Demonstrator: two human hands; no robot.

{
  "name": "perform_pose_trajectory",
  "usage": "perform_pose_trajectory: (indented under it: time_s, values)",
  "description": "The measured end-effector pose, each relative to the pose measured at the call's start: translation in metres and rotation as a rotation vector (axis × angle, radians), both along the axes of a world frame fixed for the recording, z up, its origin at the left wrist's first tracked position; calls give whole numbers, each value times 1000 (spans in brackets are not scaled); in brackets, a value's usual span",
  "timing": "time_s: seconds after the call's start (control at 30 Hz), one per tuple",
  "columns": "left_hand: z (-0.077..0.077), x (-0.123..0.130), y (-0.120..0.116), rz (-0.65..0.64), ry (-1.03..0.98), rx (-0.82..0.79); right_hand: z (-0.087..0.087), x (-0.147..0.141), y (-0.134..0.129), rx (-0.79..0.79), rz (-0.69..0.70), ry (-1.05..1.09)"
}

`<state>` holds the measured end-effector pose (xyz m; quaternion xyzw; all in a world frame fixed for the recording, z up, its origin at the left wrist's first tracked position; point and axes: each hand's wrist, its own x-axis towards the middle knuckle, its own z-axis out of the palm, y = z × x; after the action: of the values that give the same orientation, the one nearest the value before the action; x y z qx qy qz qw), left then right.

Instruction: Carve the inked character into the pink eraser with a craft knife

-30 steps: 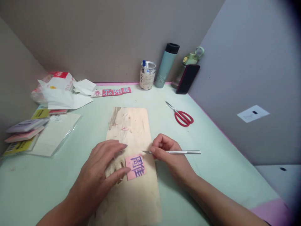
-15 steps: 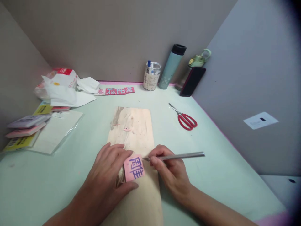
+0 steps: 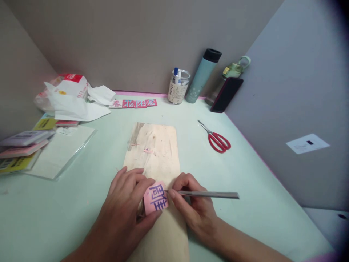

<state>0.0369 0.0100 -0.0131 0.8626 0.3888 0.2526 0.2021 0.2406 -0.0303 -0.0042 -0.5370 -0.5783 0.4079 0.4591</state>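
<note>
A pink square carving block [image 3: 156, 199] with a blue-purple drawn character lies on a wooden board [image 3: 160, 163]. My left hand [image 3: 128, 203] curls round its left side, index finger at the top edge and thumb at the lower edge, keeping it pinched. In my right hand [image 3: 195, 203] a slim metal craft knife [image 3: 215, 194] is gripped like a pen, its handle pointing right. The knife's tip meets the block's upper right edge; how deep it goes cannot be seen. My fingers cover the block's left side.
Red-handled scissors [image 3: 218, 142] lie right of the board. Along the back stand a jar of pens [image 3: 177, 89], a blue bottle [image 3: 203, 76] and a phone [image 3: 227, 94] leaning on another bottle. Small lettered blocks [image 3: 135, 103], white paper [image 3: 81, 109] and packaged blocks [image 3: 24, 142] are to the left.
The knife's tip has come down to the block's edge, and its handle now slopes downward to the right instead of slightly upward. My left hand keeps its hold. The view has shifted slightly.
</note>
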Motion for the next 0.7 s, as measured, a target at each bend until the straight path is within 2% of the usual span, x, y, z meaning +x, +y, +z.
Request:
perform_pose_trajectory:
  time_s: [0.7]
  values:
    - [-1,2,0,5,-13,3,2,-3,2,2,14,-19]
